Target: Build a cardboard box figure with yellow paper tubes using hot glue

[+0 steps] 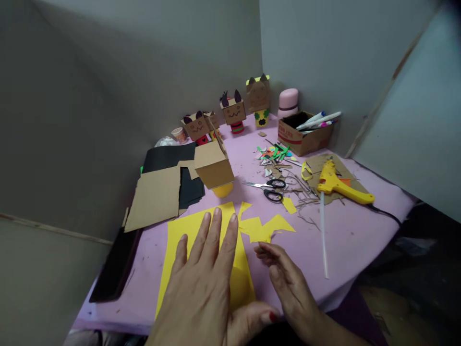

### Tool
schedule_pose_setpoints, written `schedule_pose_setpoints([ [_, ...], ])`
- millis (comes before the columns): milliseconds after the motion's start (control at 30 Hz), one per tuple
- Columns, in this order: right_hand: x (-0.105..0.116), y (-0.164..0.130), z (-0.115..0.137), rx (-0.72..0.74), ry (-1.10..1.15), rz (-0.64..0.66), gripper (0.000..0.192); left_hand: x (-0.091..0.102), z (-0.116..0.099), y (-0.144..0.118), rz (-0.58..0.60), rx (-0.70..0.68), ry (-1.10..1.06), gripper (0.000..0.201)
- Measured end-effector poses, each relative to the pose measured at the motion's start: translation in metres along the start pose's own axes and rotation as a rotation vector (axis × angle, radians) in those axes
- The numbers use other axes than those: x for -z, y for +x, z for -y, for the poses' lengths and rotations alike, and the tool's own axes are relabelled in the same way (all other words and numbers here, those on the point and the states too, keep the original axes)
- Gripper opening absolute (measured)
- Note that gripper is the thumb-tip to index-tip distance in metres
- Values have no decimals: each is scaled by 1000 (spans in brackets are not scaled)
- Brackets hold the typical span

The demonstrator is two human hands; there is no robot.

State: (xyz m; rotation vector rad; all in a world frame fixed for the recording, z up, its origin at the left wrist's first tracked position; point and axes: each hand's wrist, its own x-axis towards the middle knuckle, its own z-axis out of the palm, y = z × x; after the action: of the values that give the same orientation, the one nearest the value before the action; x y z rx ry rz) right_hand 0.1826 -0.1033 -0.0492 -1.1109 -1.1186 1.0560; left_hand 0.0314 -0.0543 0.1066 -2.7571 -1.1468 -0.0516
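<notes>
the yellow paper sheet (pixel 201 250) lies flat at the near edge of the pink bench (pixel 360 230), already trimmed: yellow offcuts (pixel 264 228) sit just right of it. the left hand (pixel 205 283) presses on it, fingers spread, gripping nothing. the right hand (pixel 288 283) hovers beside it, loosely open and empty. farther off stand scissors (pixel 272 188), a glue gun (pixel 340 185), a plain cardboard box (pixel 213 166) and finished box figures (pixel 234 111); the box looks undecorated as yet.

left hand (pixel 201 283): bare, no ring, red polish on thumbnail | right hand (pixel 288 283): bare, no sleeve, no ring
</notes>
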Motion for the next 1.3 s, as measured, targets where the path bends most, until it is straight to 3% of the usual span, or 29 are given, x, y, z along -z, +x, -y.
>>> schedule_pose_setpoints([
  [167, 0, 2, 2, 9, -2, 3, 31, 4, 8, -7, -58, 11, -64, 89],
  [433, 1, 2, 3, -3, -9, 6, 32, -6, 9, -7, 5, -11, 10, 90],
  [800, -2, 3, 0, -22, 5, 16, 31, 3, 3, -3, -9, -34, 82, 97],
  [967, -1, 4, -2, -33, 0, 8, 31, 1, 3, -1, 44, -26, 44, 91],
  [1133, -2, 3, 0, -21, 0, 11, 32, -1, 1, -1, 38, -4, -24, 98],
  [1233, -1, 2, -2, -21, -18, 1, 31, 7, 1, -5, -40, 8, -118, 96],
  [1300, 1, 2, -5, -18, -26, 6, 30, 11, 4, -13, -179, 106, -196, 87],
])
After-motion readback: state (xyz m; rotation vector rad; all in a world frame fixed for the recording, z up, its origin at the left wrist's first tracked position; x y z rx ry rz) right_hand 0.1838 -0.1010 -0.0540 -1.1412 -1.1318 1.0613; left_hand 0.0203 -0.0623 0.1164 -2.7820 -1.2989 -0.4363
